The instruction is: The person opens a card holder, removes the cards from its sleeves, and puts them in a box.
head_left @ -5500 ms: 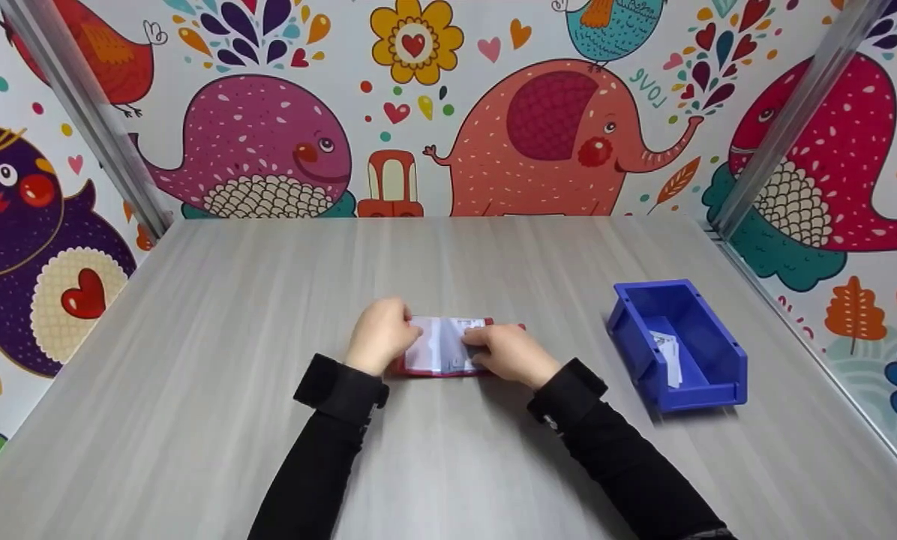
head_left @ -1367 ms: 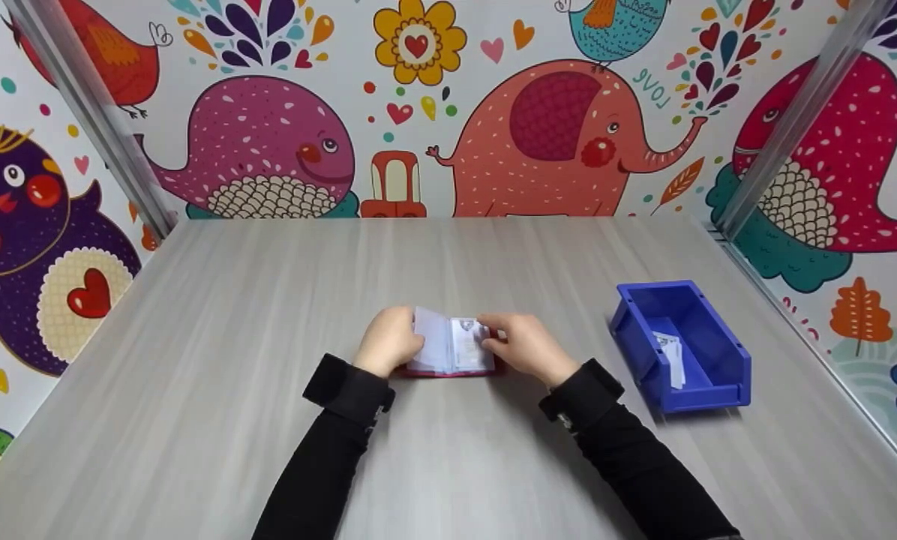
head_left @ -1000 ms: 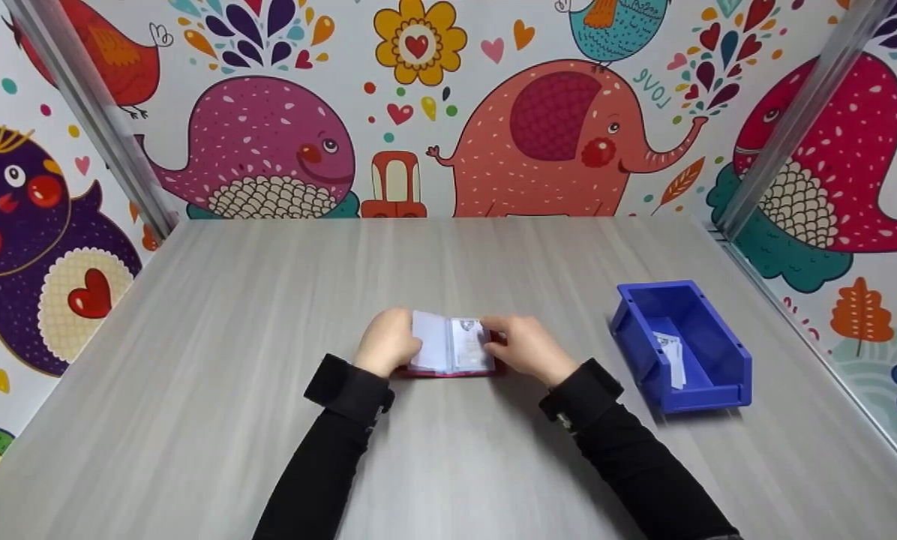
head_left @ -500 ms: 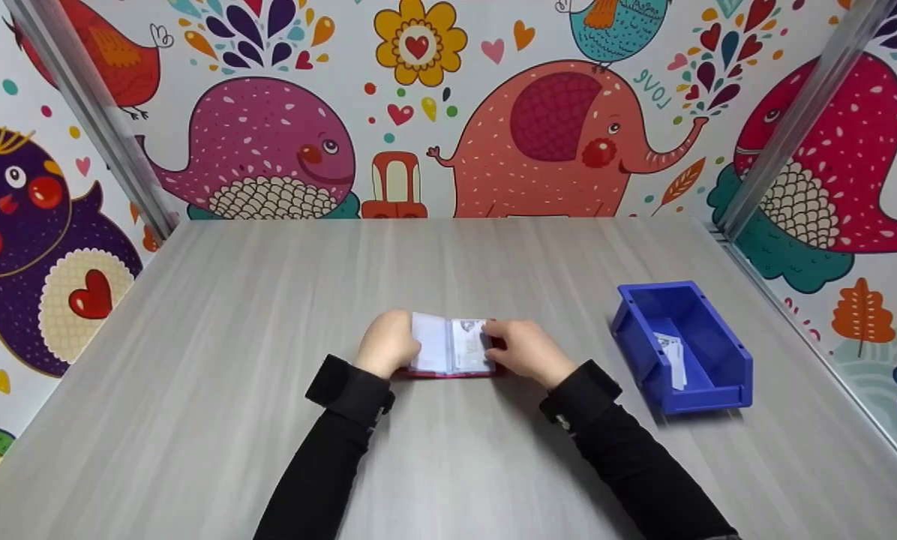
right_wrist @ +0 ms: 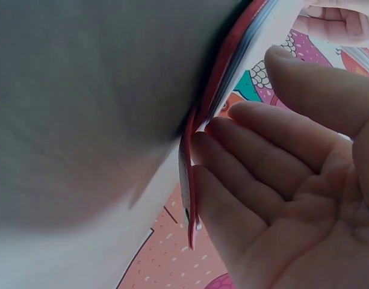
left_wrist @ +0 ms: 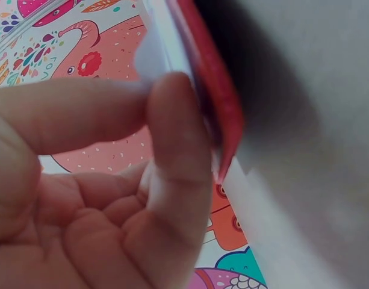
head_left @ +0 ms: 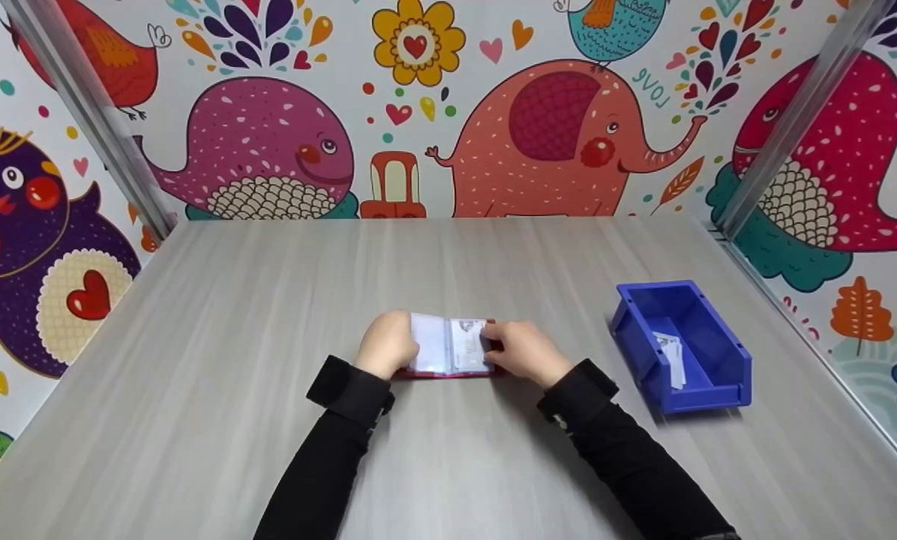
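Note:
A red card holder [head_left: 441, 374] with clear sleeves lies open on the table, just in front of the person. Its left side shows a blank, whitish sleeve [head_left: 428, 343]; a white printed card [head_left: 467, 346] shows on the right side. My left hand [head_left: 388, 345] pinches the left sleeves between thumb and index finger, as the left wrist view shows beside the red cover [left_wrist: 223, 102]. At the right edge, my right hand [head_left: 527, 351] has its fingertips against the red flap [right_wrist: 190, 180]. Its thumb [right_wrist: 316, 90] stands apart from the fingers in the right wrist view.
To the right stands a blue plastic bin [head_left: 707, 397] with several white printed cards [head_left: 672, 360] inside. Walls with cartoon animals [head_left: 546, 142] enclose the pale wood-grain table [head_left: 268, 300] at the back and sides.
A sleeve that stood up mid-holder several seconds ago now lies over to the left, and the printed card shows fully. Over the last second the left sleeves have sunk slightly; both hands stay nearly in place.

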`<state>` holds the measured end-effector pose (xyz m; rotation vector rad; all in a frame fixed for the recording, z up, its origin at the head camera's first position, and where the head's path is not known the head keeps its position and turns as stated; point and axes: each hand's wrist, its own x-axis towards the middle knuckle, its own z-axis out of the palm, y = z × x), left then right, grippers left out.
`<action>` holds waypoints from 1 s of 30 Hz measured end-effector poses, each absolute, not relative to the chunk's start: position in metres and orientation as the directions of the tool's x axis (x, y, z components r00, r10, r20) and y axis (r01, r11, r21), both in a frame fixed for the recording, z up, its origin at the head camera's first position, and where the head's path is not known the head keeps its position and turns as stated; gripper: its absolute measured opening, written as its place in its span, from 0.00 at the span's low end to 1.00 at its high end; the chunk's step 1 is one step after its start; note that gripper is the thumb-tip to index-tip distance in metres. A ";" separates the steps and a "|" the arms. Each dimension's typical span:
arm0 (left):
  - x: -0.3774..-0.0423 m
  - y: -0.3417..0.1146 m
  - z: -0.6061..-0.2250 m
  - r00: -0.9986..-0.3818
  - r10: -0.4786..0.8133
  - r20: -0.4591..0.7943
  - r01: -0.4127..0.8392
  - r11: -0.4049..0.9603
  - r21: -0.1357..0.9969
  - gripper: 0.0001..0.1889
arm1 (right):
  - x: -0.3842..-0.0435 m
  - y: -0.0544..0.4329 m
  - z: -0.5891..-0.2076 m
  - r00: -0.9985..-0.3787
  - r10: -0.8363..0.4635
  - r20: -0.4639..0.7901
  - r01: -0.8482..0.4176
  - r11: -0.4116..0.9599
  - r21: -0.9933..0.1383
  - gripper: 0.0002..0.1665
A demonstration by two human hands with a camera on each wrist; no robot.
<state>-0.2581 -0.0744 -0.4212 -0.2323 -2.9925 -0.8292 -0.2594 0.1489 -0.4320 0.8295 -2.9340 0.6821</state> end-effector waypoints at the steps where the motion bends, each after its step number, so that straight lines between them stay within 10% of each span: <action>1: -0.258 -0.074 -0.421 -0.988 0.135 0.068 0.151 0.849 0.506 0.07 | -0.259 0.149 -0.432 -0.857 -0.498 0.135 -0.507 0.763 -0.402 0.14; 30: -0.254 -0.072 -0.426 -0.986 0.128 0.109 0.165 0.873 0.459 0.06 | -0.256 0.146 -0.430 -0.863 -0.492 0.113 -0.495 0.782 -0.380 0.16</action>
